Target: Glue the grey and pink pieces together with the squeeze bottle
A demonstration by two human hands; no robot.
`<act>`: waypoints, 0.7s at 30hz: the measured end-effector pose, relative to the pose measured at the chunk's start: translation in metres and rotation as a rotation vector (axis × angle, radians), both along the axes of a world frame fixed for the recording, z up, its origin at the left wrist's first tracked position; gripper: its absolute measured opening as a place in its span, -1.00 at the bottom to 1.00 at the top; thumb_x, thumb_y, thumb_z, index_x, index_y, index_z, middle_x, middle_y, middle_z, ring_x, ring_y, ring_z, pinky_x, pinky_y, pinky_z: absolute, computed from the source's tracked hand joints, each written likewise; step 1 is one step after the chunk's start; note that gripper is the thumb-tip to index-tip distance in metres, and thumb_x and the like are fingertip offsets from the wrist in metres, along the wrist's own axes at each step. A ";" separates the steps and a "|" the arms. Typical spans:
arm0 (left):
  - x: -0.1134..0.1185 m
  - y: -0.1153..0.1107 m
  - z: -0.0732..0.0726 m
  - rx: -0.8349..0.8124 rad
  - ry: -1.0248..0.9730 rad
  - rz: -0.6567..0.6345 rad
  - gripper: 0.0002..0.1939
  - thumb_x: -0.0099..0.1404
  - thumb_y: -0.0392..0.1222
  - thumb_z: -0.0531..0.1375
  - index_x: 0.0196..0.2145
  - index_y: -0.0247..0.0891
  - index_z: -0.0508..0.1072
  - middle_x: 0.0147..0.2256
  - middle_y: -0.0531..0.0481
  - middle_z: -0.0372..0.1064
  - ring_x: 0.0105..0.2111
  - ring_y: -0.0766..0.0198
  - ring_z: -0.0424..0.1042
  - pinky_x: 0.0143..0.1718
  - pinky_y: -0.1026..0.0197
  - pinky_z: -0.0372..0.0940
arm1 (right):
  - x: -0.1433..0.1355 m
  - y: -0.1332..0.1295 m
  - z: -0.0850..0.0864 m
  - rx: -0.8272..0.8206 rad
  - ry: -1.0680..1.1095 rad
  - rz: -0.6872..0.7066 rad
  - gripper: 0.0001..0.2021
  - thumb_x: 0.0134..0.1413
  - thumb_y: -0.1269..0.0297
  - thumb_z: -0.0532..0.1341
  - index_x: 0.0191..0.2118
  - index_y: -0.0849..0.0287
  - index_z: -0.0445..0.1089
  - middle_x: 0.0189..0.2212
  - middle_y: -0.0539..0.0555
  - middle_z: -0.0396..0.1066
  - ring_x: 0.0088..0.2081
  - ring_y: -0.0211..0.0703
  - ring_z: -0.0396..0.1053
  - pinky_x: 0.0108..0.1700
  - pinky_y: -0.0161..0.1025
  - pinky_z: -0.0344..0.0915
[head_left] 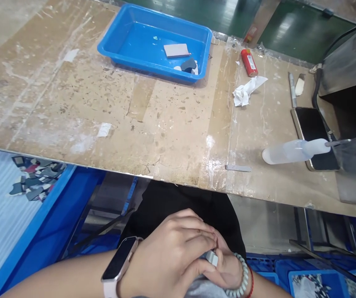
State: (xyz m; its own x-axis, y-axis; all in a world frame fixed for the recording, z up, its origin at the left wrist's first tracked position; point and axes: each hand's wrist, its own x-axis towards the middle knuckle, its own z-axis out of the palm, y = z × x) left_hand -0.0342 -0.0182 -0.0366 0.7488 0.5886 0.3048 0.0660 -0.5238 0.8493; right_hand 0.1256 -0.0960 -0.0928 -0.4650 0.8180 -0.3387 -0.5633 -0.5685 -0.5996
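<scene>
While the left hand (171, 248) is being laid over the right hand (230, 271), a small grey piece (212, 258) is being held where the two meet, with one end being left exposed. The left hand is being curled nearly closed, its thumb and fingers being bent around the piece; the right hand is being largely covered, so how far it is closed cannot be told. On the left wrist a watch (120, 260) is being worn, and on the right a beaded bracelet (243, 275) beside a red cord (251, 283). Black clothing (184, 203) is being shown just beyond the hands.

Farther out, a thin grey strip (239, 168) is being supported near the front edge of the desk (165, 140). To its right, a phone (313, 124) is being partly overlapped by a translucent bottle (289, 152) lying on its side. Behind these, a crumpled tissue (244, 94) is being carried by the desk, just beside a red object (249, 63). Toward the back, a flat pale piece (176, 50) and a dark grey piece (188, 65) are being contained in a blue tray (134, 45). Below the desk at the left, many scattered pieces (37, 182) are being held in a blue-edged bin (35, 244).
</scene>
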 end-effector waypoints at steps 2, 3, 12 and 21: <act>0.000 -0.001 0.005 0.003 0.010 -0.006 -0.85 0.48 -0.29 0.11 -0.07 -0.36 0.43 -0.14 -0.11 0.57 -0.09 0.18 0.52 -0.06 0.15 0.34 | 0.001 -0.005 0.000 0.022 -0.039 0.003 -0.41 0.04 -0.23 0.33 0.13 -0.06 0.42 0.03 0.12 0.47 0.18 0.05 0.35 0.33 -0.08 0.18; 0.001 -0.002 0.007 0.002 0.010 -0.006 -0.83 0.50 -0.26 0.09 -0.06 -0.36 0.43 -0.13 -0.12 0.57 -0.08 0.16 0.52 -0.05 0.14 0.34 | 0.002 -0.006 0.001 0.031 -0.055 0.003 -0.43 0.06 -0.20 0.34 0.14 -0.09 0.41 0.07 0.10 0.45 0.19 0.05 0.34 0.34 -0.09 0.17; 0.001 -0.002 0.005 0.023 -0.029 -0.026 -0.77 0.54 -0.23 0.04 -0.05 -0.43 0.42 -0.12 -0.15 0.56 -0.06 0.13 0.51 -0.04 0.10 0.34 | 0.004 0.013 0.025 0.010 -0.053 0.116 -0.32 -0.08 -0.31 0.36 0.07 0.01 0.46 -0.11 0.15 0.52 -0.01 0.12 0.47 0.16 -0.06 0.37; 0.002 0.000 0.007 0.005 -0.069 -0.040 -0.68 0.59 -0.19 -0.06 -0.06 -0.43 0.42 -0.16 -0.18 0.56 -0.09 0.12 0.51 -0.06 0.08 0.34 | 0.000 -0.001 0.011 -0.069 0.014 -0.005 -0.37 -0.17 -0.18 0.48 0.04 0.00 0.52 -0.19 0.08 0.48 -0.08 -0.07 0.44 0.01 -0.27 0.43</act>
State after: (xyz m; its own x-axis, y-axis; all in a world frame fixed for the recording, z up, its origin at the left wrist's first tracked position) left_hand -0.0322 -0.0181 -0.0292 0.7486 0.5572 0.3594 -0.0135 -0.5291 0.8484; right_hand 0.1254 -0.0972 -0.0814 -0.4659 0.7953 -0.3879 -0.5746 -0.6053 -0.5508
